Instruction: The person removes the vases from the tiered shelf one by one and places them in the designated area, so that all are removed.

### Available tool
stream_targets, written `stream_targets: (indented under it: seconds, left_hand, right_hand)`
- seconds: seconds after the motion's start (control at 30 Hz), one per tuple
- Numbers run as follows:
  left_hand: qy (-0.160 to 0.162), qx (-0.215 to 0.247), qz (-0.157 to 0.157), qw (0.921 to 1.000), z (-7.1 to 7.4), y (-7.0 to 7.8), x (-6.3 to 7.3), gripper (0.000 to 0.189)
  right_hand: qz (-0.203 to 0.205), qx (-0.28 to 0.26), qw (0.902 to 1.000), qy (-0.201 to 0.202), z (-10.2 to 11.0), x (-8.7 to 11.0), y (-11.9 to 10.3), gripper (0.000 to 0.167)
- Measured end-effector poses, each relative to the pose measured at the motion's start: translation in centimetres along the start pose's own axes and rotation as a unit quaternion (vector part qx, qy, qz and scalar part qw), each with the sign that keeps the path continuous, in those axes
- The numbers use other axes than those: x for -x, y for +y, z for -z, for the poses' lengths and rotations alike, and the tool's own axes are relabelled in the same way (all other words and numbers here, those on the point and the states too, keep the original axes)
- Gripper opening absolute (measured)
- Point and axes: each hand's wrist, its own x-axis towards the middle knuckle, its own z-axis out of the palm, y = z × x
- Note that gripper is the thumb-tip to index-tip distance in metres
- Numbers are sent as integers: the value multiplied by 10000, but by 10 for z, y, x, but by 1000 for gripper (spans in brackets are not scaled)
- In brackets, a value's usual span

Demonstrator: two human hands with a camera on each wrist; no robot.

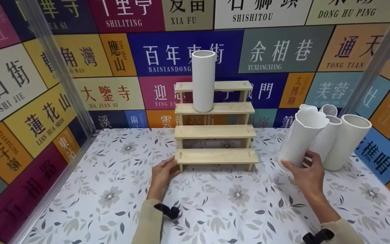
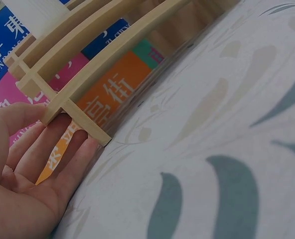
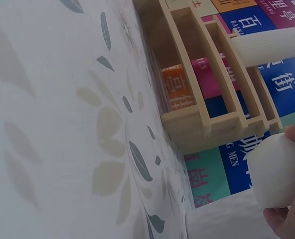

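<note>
A four-step wooden stand [image 1: 215,131] stands on the table. My left hand [image 1: 163,174] grips the left end of its lowest step; in the left wrist view the thumb lies at the step's corner [image 2: 53,112], with the fingers around the leg. A tall ribbed white vase [image 1: 203,81] stands upright on the second step from the top. To the right, my right hand [image 1: 308,174] holds a white vase with a wavy rim [image 1: 298,139] near its base, tilted a little. In the right wrist view the base of this vase [image 3: 274,172] faces the camera.
Right behind the held vase stand more white vases: a ribbed one [image 1: 350,142] and two narrower ones partly hidden. A floral cloth [image 1: 208,203] covers the table. Walls with coloured lettered panels [image 1: 283,51] enclose the back and sides, with clear corner strips [image 1: 63,74].
</note>
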Motion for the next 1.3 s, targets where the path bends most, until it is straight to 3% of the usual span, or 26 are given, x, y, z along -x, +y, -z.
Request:
stream_targets:
  seconds: [0.3, 0.5, 1.3]
  left_hand:
    - [-102, 140, -107, 9998, 0, 1, 0, 42]
    - [-111, 142, -177, 9997, 0, 0, -1, 43]
    - [-56, 20, 38, 10000, 0, 1, -1, 44]
  right_hand:
    - [-259, 191, 9995, 21, 24, 0, 10, 89]
    - [-642, 226, 9977, 56, 35, -2, 20, 93]
    - [-1727, -45, 9842, 381, 63, -31, 53, 103]
